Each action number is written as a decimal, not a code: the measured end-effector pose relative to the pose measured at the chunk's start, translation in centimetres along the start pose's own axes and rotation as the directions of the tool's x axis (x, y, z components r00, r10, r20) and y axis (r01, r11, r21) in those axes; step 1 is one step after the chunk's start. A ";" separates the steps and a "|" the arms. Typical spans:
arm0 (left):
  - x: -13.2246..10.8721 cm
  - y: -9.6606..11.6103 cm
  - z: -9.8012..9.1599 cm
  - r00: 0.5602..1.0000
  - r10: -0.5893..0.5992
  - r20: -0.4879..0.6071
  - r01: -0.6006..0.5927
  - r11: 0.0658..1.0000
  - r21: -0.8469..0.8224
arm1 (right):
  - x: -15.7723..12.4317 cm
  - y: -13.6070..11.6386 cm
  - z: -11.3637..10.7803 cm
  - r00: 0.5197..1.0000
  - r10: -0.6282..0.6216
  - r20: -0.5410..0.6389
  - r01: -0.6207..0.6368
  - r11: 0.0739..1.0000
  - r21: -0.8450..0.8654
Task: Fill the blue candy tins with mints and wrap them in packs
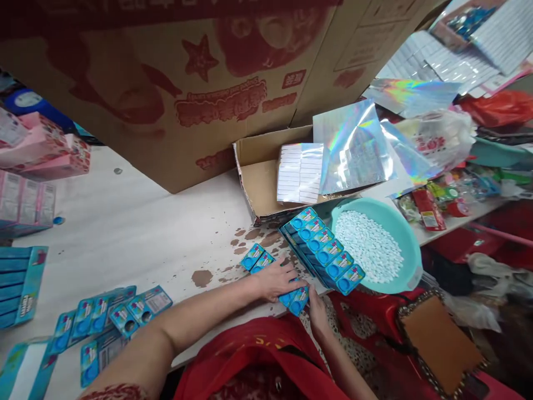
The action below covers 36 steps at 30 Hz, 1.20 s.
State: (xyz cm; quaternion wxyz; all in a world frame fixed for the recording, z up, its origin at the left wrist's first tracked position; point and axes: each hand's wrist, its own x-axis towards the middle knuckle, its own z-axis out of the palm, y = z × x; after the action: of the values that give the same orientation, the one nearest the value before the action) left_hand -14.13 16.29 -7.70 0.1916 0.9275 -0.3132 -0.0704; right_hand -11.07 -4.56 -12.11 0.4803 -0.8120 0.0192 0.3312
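Small blue printed candy boxes [293, 298] sit between my two hands at the table's front edge. My left hand [278, 280] comes over them from the left, its fingers curved across their tops. My right hand [317, 311] presses against their right side; part of its fingers is hidden. Just beyond my left hand lie two more blue boxes [257, 258]. A neat row of the same boxes [327, 250], each with a round blue spot, rests in a stack to the right, by a turquoise basin [412, 253] of small white pieces [368, 244].
A large printed carton [250, 105] towers at the back. Before it stands a low open carton [260, 183] with a white wrapped stack [300, 172] and shiny film [353, 150]. Loose blue boxes [91, 314] lie at left. A brown-seated stool [441, 339] is at lower right.
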 end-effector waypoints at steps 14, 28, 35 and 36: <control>-2.1 -2.9 1.9 0.278 -0.958 -0.068 0.626 0.234 -0.744 | 0.0 0.4 -0.4 0.983 0.092 0.156 -0.121 0.974 0.191; 2.1 -5.9 -10.6 -0.013 -0.854 -0.521 0.645 0.391 -0.657 | 1.7 3.2 -2.6 0.828 0.198 0.525 -0.381 0.885 0.268; 13.6 -18.8 -13.2 -0.135 -0.990 -0.026 0.383 -0.028 -0.923 | 5.9 4.8 -6.3 0.986 -0.019 0.169 -0.021 0.973 0.232; 14.2 -19.4 -12.7 -0.134 -0.991 -0.013 0.349 -0.034 -0.937 | 6.2 4.4 -6.5 0.991 -0.054 0.126 0.018 0.963 0.269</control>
State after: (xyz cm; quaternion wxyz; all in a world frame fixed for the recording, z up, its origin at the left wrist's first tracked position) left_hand 11.07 25.79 -3.95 0.5402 0.6565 0.5104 0.1290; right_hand -4.39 -10.30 -16.91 0.5917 -0.7161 0.0171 0.3699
